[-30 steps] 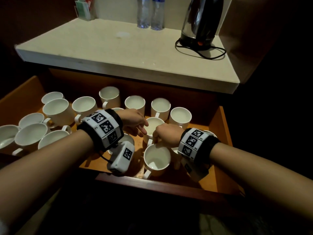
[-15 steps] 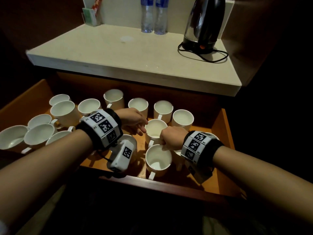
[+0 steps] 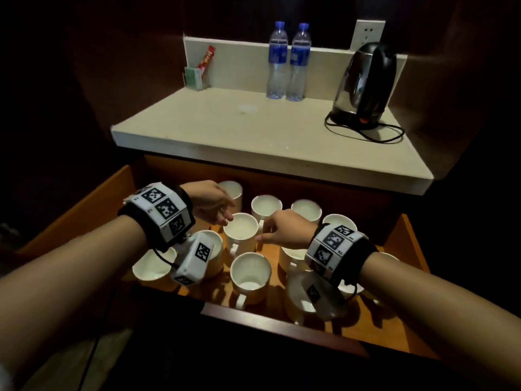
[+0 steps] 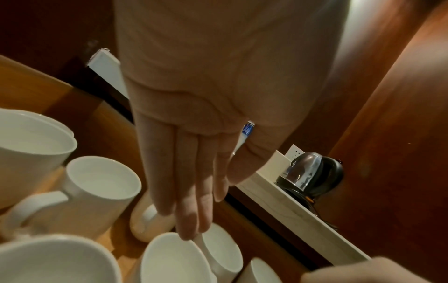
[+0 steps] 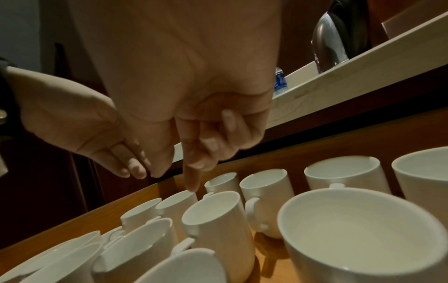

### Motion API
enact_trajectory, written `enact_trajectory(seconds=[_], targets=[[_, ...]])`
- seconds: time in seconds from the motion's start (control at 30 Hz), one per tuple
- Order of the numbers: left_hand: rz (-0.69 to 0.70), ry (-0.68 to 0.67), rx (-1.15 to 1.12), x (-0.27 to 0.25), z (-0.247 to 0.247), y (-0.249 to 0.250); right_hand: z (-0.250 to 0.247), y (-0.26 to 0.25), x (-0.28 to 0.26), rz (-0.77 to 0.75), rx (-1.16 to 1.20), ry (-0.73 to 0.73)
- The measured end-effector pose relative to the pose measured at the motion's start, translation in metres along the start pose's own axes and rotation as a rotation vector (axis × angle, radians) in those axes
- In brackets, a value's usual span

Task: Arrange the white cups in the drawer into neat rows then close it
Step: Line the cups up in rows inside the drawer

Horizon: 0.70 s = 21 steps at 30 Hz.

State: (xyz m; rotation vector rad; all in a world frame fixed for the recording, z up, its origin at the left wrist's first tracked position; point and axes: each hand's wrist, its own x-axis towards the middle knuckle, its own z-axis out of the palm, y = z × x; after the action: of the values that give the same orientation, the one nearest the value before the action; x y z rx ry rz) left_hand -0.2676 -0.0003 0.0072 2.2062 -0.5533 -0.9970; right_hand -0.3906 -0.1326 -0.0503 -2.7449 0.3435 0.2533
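The wooden drawer (image 3: 406, 244) stands open, holding several white cups with handles. One cup (image 3: 241, 230) sits in the middle, between my hands. My left hand (image 3: 224, 218) reaches over it from the left with straight fingers (image 4: 191, 226), the tips at its rim (image 4: 174, 249), holding nothing. My right hand (image 3: 260, 237) comes in from the right, beside the same cup. Its index finger (image 5: 191, 180) and thumb are stretched out, the other fingers are curled, and it holds nothing. A front cup (image 3: 250, 273) stands just below. My arms and wrist cameras hide some cups.
Above the drawer a pale countertop (image 3: 253, 136) overhangs the drawer's back. On it are a black kettle (image 3: 363, 86) with its cord, two water bottles (image 3: 287, 60) and a sachet holder (image 3: 197, 74). The drawer's dark front edge (image 3: 282, 325) is nearest me.
My right hand has unclenched from above the front cups and now reaches toward the middle cup. The left hand has shifted over that cup's rim. The head view has tilted up.
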Motion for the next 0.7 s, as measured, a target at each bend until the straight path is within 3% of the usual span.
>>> enact_trajectory(seconds=[0.23,0.33,0.4,0.5,0.6,0.7], targets=[[0.015,-0.064,0.068,0.023,-0.066,-0.045,0.003,-0.029,0.019,0.053,0.085,-0.097],[0.028,-0.111,0.102,0.036,-0.085,-0.062,0.000,-0.017,0.002,0.192,0.074,-0.145],[0.050,-0.150,0.110,0.041,-0.081,-0.059,-0.004,-0.008,-0.006,0.311,0.016,-0.136],[0.091,-0.222,0.096,0.047,-0.062,-0.046,-0.006,-0.005,-0.005,0.372,0.029,-0.052],[0.095,-0.306,0.110,0.050,-0.043,-0.033,-0.006,-0.012,-0.004,0.377,0.118,-0.030],[0.113,-0.301,0.107,0.053,-0.042,-0.030,-0.009,-0.033,0.008,0.295,0.153,-0.072]])
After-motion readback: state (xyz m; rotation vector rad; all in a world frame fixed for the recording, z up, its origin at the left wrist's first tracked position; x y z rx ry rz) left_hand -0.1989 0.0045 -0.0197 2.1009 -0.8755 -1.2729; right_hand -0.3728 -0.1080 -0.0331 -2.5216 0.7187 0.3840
